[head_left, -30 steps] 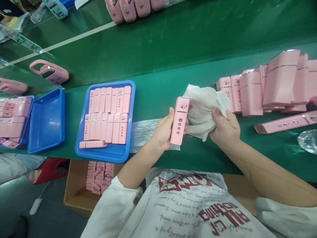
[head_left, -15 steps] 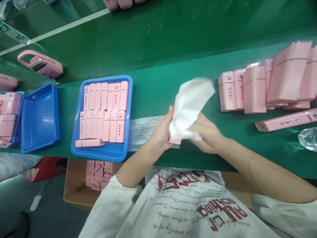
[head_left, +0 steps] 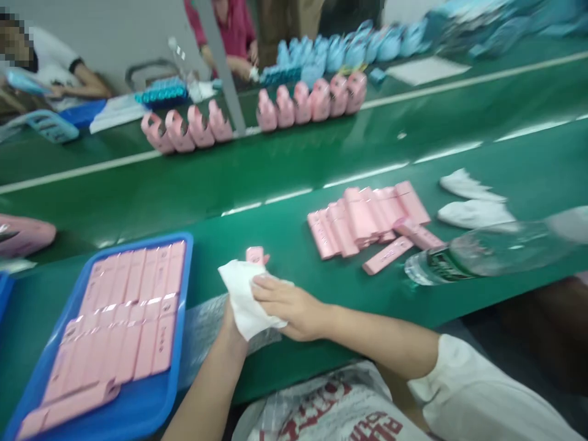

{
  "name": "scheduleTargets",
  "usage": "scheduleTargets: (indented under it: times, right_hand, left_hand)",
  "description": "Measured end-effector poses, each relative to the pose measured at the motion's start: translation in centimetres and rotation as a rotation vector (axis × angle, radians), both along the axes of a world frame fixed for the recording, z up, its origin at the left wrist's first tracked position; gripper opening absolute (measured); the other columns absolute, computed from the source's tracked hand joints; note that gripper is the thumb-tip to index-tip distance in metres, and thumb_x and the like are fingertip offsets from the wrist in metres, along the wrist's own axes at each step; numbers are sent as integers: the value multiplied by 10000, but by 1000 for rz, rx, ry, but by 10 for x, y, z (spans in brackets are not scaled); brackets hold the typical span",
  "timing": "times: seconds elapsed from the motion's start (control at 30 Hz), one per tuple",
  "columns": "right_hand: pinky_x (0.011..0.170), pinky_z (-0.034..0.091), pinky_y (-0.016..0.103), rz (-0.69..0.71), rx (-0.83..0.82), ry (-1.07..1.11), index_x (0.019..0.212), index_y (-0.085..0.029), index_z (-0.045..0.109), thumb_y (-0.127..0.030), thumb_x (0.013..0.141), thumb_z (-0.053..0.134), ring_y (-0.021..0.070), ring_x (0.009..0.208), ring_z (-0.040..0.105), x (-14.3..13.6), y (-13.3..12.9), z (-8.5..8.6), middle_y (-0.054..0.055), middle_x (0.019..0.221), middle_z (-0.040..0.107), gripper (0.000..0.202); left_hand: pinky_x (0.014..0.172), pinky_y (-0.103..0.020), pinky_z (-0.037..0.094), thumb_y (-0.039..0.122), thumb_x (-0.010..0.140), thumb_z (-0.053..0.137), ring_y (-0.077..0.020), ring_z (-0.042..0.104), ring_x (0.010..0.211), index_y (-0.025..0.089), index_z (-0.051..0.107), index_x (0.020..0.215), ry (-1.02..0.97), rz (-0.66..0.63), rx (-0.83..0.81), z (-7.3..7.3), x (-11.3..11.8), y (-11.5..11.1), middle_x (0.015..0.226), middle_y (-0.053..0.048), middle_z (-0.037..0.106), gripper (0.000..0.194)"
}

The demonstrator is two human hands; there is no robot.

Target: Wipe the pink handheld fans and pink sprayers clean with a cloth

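A slim pink stick-shaped device (head_left: 255,254) stands out above a white cloth (head_left: 243,300), which covers most of it. My left hand (head_left: 231,318) is closed around the device from below, largely hidden by the cloth; a fingertip shows beside the device's top. My right hand (head_left: 287,306) presses the cloth onto the device with its fingers bent over it. Beneath both hands lies a strip of clear bubble-like wrap (head_left: 202,331) on the green table (head_left: 220,239).
To the left, a blue tray (head_left: 177,373) holds rows of similar pink devices (head_left: 151,343). On the right are a pile of pink devices (head_left: 362,214), a plastic bottle (head_left: 487,251) lying down and white gloves (head_left: 475,211). Pink handled items (head_left: 321,98) line the far ledge, with people beyond.
The view has lifted and swung, bringing the far ledge and people into sight. My right hand has moved from the cloth's lower edge to lie across it; the device stays in my left.
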State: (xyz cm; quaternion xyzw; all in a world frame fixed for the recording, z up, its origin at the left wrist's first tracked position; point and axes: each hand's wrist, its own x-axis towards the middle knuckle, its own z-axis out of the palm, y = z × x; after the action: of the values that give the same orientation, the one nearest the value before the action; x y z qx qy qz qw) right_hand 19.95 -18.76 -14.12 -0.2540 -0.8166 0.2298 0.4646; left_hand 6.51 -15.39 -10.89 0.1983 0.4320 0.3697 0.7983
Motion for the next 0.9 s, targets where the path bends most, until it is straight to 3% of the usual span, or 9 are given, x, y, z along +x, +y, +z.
scheduleTargets:
  times: [0.1,0.17,0.2,0.3,0.4,0.5,0.67,0.8,0.9]
  right_hand:
    - [1135,319,412,-76,-347,250,1121,-150,586,-427,937,366,226,1300,460,-7,5,6,150,1275,570,399]
    - [974,442,381,-135,-723,575,929,-175,632,-626,794,550,218,997,592,-9,12,7,80,1000,641,478]
    - [906,456,369,-155,-920,752,830,-177,631,-680,658,664,196,861,589,-9,16,6,37,848,628,533]
    - [740,456,317,-193,-1064,942,759,-166,614,-753,467,721,138,661,536,-9,24,4,-24,653,555,665]
    - [675,447,282,-186,-1141,1035,760,-142,619,-674,467,771,134,622,560,-10,27,2,-14,631,575,626]
    - [690,476,307,-173,-1265,1102,716,-126,605,-553,621,750,166,612,610,-12,27,1,16,593,592,461]
    - [766,518,362,-106,-1451,1142,834,-99,635,-362,896,497,206,648,671,-13,30,1,79,654,657,304]
    - [793,532,393,-51,-1582,1114,923,-61,648,-225,952,286,229,684,690,-16,28,2,108,655,665,398]
    - [777,543,418,-41,-1602,1120,997,-66,648,-213,949,232,243,691,692,-17,27,3,107,665,669,443]
  left_hand:
    - [699,-264,561,458,726,701,-194,688,814,224,626,1148,129,115,98,-2,-1,1,857,6,728,489]
    - [725,-271,549,463,621,798,-198,674,828,194,629,1095,288,53,179,-12,-1,4,909,-13,720,570]
    - [725,-279,540,520,600,796,-206,663,825,182,633,1059,361,19,249,-18,0,6,891,-18,706,593]
    - [787,-343,507,703,636,660,-242,621,847,161,638,965,674,-24,569,-36,4,13,840,-44,644,635]
    - [816,-404,483,803,683,458,-281,590,861,147,621,896,950,-84,849,-41,4,19,811,-75,585,708]
    - [761,-397,475,729,775,328,-288,591,857,158,594,967,1107,-207,967,-29,1,26,837,-87,584,659]
    - [721,-367,451,659,808,261,-265,598,799,198,563,882,1221,-388,978,15,9,42,817,-72,611,556]
    - [697,-336,444,636,817,285,-245,604,759,202,503,771,1188,-473,1003,41,45,61,770,-62,621,489]
    - [755,-317,453,516,868,349,-245,632,868,167,537,842,1188,-594,994,45,85,73,917,-105,664,398]
